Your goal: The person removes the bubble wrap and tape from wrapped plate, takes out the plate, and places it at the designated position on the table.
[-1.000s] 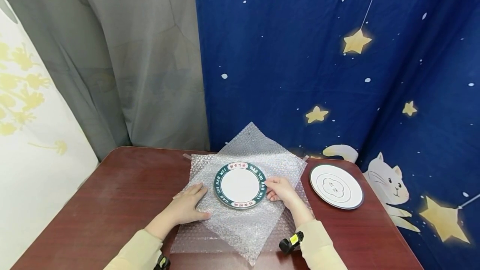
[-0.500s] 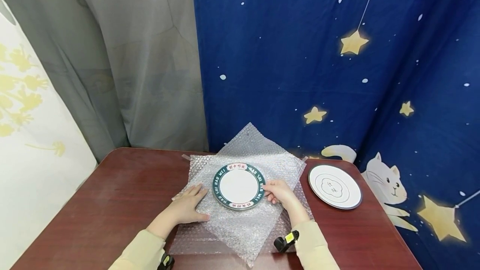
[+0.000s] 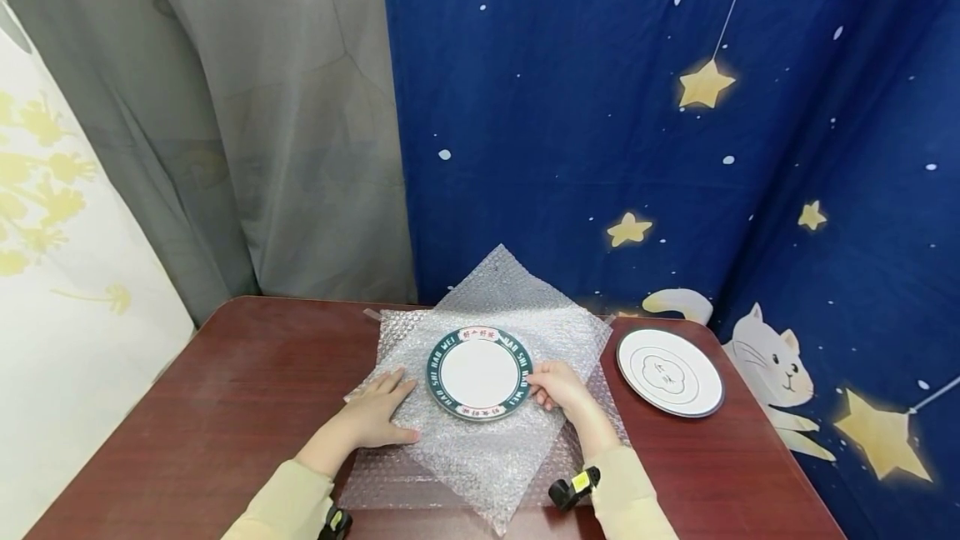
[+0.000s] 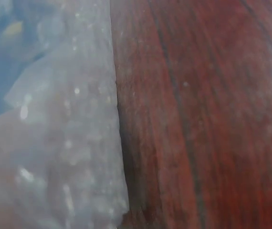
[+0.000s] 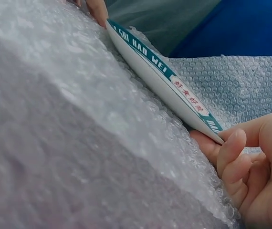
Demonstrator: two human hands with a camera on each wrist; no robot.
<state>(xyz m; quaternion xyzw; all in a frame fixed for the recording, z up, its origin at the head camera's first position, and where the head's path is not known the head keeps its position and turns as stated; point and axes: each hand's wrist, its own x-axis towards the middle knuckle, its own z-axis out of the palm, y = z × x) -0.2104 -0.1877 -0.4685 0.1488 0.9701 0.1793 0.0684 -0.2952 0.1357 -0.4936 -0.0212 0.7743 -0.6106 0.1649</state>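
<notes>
A white plate (image 3: 480, 373) with a green lettered rim lies on the upper sheet of bubble wrap (image 3: 480, 457), near its middle. At the plate's right edge, my right hand (image 3: 558, 386) pinches the rim between thumb and fingers; the right wrist view shows the thumb over the plate's rim (image 5: 164, 71) and fingers beneath. My left hand (image 3: 375, 415) rests with fingers spread on the left part of the wrap, beside the plate. Only blurred bubble wrap (image 4: 69, 143) and tabletop show in the left wrist view.
A second white plate (image 3: 670, 373) with a dark rim and a line drawing lies to the right on the reddish-brown table (image 3: 247, 407). Another bubble wrap sheet (image 3: 405, 482) lies under the upper one. Curtains (image 3: 555, 123) hang behind the table's far edge.
The plate has turned slightly and shifted a touch in the right hand's pinch. The left hand stays in place on the wrap.
</notes>
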